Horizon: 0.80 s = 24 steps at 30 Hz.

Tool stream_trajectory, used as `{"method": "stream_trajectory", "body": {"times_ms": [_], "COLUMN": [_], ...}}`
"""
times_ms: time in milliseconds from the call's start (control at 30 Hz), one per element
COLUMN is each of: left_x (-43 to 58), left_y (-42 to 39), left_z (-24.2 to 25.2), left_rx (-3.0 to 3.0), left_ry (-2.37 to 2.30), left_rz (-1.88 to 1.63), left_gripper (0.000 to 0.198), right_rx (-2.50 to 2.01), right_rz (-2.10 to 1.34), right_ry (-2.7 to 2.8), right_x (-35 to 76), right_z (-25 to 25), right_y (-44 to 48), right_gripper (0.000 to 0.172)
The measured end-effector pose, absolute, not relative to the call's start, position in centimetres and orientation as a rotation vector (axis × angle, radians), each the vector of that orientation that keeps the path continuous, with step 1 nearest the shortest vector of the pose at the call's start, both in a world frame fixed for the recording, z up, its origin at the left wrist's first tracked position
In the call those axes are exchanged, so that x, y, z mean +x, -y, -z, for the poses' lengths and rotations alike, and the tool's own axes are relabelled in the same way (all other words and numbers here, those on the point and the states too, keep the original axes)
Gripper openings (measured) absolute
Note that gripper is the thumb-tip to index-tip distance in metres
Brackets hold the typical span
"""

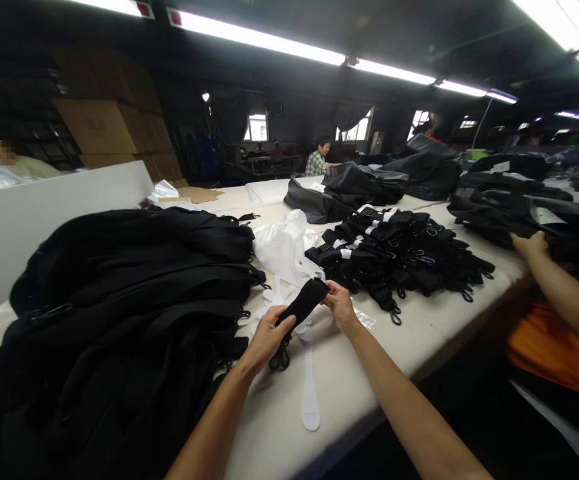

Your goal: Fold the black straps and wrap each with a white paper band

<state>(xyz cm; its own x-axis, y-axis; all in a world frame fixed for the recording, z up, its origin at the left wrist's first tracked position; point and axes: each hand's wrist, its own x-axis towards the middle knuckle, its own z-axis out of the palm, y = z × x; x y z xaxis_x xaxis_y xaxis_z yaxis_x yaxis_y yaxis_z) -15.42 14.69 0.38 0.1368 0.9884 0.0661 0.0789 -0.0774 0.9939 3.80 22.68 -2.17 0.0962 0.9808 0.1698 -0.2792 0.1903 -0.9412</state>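
Both my hands hold one folded black strap [303, 303] just above the table. My left hand [269, 333] grips its lower end, where metal clips [280, 360] hang down. My right hand [339, 305] pinches its upper end. White plastic strips [310, 393] lie on the table under the strap. A heap of black bags [119, 320] fills the table to my left. A pile of folded black straps with clips [399, 257] lies beyond my right hand.
A white plastic bag [284, 247] sits behind the strap. A co-worker's arm [559, 287] reaches onto black bags [519, 207] at the right. More black bags [359, 187] lie farther back. The table edge [449, 353] runs diagonally at the right. Another person sits far behind.
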Motion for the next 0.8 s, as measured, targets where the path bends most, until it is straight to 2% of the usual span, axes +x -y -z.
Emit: {"method": "stream_trajectory", "body": {"times_ms": [300,533,800], "left_x": [-15.1,-14.5,-14.9], "left_y": [-15.2,-14.1,-13.4], "left_z": [0.3,-0.5,-1.8], "left_rx": [1.464,1.329,1.104], "left_ry": [-1.151,-1.118,-0.968], "left_rz": [-1.165,-0.983,-0.953], "left_gripper": [0.03,0.038,0.042], "right_rx": [-0.819,-0.775,-0.948], "right_rz": [-1.28,-1.377,-1.275], "right_ry": [0.902,0.947,0.992], "right_x": [3.5,3.2,3.6], "right_z": [2.0,1.6,3.9], "right_y": [-22.4,-21.8,-23.2], "right_gripper": [0.038,0.045,0.039]}}
